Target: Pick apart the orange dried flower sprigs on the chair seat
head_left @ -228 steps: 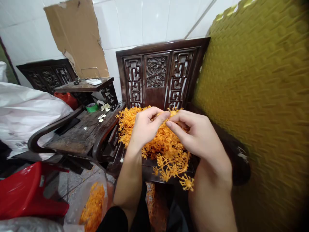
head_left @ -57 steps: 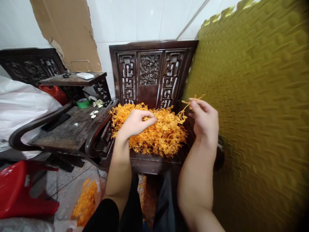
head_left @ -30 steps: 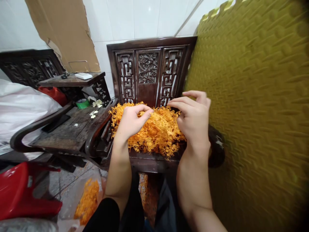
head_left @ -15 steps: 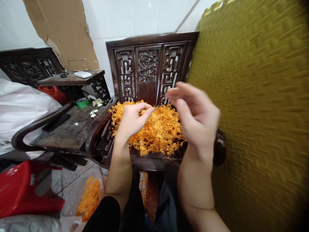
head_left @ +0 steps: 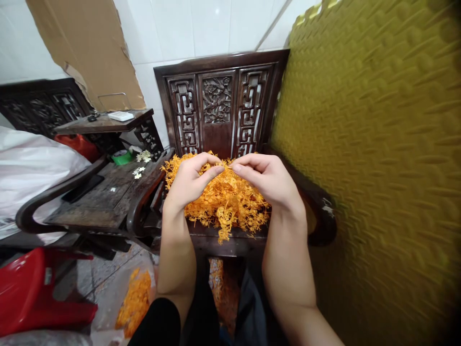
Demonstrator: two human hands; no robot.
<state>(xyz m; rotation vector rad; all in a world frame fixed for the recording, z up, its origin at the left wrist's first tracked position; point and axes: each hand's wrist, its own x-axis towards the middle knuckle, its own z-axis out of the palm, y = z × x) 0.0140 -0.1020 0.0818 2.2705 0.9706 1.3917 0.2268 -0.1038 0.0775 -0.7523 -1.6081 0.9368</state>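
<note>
My left hand (head_left: 190, 179) and my right hand (head_left: 272, 180) meet over a heap of orange artificial sprigs (head_left: 248, 206). Both are closed in a pinch, thumb against forefinger, fingertips almost touching. A thin orange sprig (head_left: 226, 166) shows between them; its exact shape is too small to make out. Below the fingers a brighter orange cluster (head_left: 225, 222) overhangs the front of the heap; whether it hangs from the pinched piece I cannot tell. The heap lies on the seat of a dark carved wooden chair (head_left: 218, 139).
A yellow textured foam mat (head_left: 378, 144) stands upright on the right. Left are another wooden chair (head_left: 90, 206) with green tape (head_left: 122, 157) and pale flower pieces (head_left: 139, 172), a white sack (head_left: 32, 178), a red stool (head_left: 21, 293) and a plastic bag of orange pieces (head_left: 135, 298).
My right hand has come down and left from above the heap and closed its fingers beside my left fingertips. My left hand stays nearly in place. A brighter orange cluster now shows in front.
</note>
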